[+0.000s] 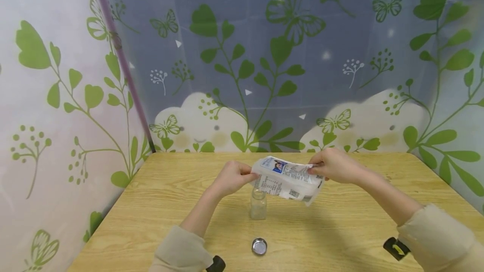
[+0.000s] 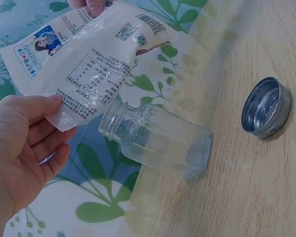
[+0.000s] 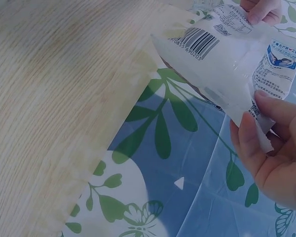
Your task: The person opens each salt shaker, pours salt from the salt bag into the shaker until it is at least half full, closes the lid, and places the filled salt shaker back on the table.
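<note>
Plastic pouch (image 1: 283, 181), glass jar (image 1: 259, 208), round lid (image 1: 259, 247)

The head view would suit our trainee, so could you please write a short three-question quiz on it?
1. How many hands grip the white printed plastic packet?
2. True or false: the round silver metal lid is on the clear glass jar.
3. Fill the gap: the lid lies ____ the camera than the jar.

Key: 1. Two, the left hand and right hand. 2. False, it lies apart on the yellow wood-grain table. 3. Nearer.
</note>
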`<state>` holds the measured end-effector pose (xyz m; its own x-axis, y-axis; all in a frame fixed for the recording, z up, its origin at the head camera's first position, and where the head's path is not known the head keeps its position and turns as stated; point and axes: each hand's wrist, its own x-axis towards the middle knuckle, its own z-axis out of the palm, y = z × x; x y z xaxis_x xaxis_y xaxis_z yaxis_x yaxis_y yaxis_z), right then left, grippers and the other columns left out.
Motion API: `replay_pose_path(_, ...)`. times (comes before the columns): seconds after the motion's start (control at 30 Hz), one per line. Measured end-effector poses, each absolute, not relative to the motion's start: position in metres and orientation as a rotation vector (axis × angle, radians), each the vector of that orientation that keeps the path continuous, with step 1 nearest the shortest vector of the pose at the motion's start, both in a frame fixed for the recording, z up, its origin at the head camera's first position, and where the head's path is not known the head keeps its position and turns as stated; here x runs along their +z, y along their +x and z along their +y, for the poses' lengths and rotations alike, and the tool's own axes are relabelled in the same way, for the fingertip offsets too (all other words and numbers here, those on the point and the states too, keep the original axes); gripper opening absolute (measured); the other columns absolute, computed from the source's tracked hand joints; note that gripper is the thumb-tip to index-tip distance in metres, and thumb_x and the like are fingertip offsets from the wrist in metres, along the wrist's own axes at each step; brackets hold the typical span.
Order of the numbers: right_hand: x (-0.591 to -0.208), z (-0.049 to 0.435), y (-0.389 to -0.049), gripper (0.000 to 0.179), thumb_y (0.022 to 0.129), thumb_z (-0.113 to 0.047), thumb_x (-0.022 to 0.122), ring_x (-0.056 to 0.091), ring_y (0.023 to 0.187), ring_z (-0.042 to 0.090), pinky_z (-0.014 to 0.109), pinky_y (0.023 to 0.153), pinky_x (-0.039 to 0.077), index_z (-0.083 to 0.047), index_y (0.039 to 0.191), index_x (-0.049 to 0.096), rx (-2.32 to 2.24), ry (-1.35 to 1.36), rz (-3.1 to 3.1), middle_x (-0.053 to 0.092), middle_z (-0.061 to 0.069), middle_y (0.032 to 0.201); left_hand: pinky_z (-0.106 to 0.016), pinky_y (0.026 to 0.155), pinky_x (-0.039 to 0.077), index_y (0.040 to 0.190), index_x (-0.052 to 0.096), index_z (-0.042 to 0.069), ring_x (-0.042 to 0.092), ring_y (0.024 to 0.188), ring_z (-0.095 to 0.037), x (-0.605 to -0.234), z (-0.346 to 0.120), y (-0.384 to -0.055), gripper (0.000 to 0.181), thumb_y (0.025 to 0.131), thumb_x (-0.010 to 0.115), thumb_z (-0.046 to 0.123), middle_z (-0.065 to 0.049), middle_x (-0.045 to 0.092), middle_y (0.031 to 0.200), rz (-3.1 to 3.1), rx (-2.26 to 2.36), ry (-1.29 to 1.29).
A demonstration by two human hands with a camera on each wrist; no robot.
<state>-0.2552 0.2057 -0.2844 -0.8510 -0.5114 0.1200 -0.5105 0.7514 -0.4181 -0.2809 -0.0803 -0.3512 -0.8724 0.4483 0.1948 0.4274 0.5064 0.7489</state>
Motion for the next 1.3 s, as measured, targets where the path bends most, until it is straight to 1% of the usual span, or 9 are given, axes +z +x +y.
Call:
replay_pose_path(0.23,-0.283,0.201,-0.253,0.008,0.083,-0.010,0.066,0.054,0.053,0.008,0.023,0.048,0.045,-0.004,0.086,0.072,-0.623,-0.877,2.996,0.063,0.000,0.078,-0.022,0.041,0.019,0.092,0.073,0.003,0.023,0.042,-0.008,-0.352,-0.081,-0.280,0.016,0.087,0.062,0.014,-0.004,0.070,0.083,2.693,1.347,0.792)
replay_pose_path(0.47,-0.284,0.197,-0.251,0.006,0.080,-0.006,0.068,0.054,0.069,0.013,0.023,0.056,0.046,-0.002,0.083,0.072,-0.571,-0.926,3.057,0.058,0.002,0.080,-0.022,0.041,0.018,0.092,0.073,0.004,0.021,0.043,-0.008,-0.353,-0.082,-0.281,0.016,0.088,0.062,0.015,-0.004,0.070,0.085,2.666,1.369,0.777)
replay_pose_path(0.93,-0.281,0.193,-0.249,0.006,0.081,-0.003,0.066,0.055,0.070,0.012,0.024,0.057,0.047,-0.003,0.083,0.072,-0.542,-0.984,3.091,0.060,0.001,0.079,-0.022,0.041,0.018,0.088,0.073,0.003,0.023,0.042,-0.008,-0.354,-0.083,-0.281,0.015,0.087,0.062,0.014,-0.004,0.070,0.083,2.672,1.377,0.798)
replay_pose_path(1.13,-0.282,0.192,-0.247,0.005,0.080,-0.002,0.066,0.053,0.069,0.012,0.023,0.057,0.046,-0.002,0.082,0.071,-0.549,-1.002,3.098,0.056,0.000,0.078,-0.023,0.042,0.018,0.085,0.073,0.005,0.022,0.043,-0.008,-0.356,-0.084,-0.282,0.015,0.087,0.063,0.016,-0.002,0.070,0.080,2.686,1.366,0.797)
replay_pose_path(1.3,-0.281,0.191,-0.246,0.004,0.080,-0.001,0.066,0.052,0.069,0.013,0.024,0.057,0.046,0.000,0.081,0.070,-0.551,-1.028,3.102,0.054,0.001,0.079,-0.023,0.042,0.018,0.086,0.074,0.005,0.021,0.043,-0.008,-0.357,-0.085,-0.282,0.016,0.087,0.064,0.017,-0.001,0.070,0.080,2.671,1.375,0.794)
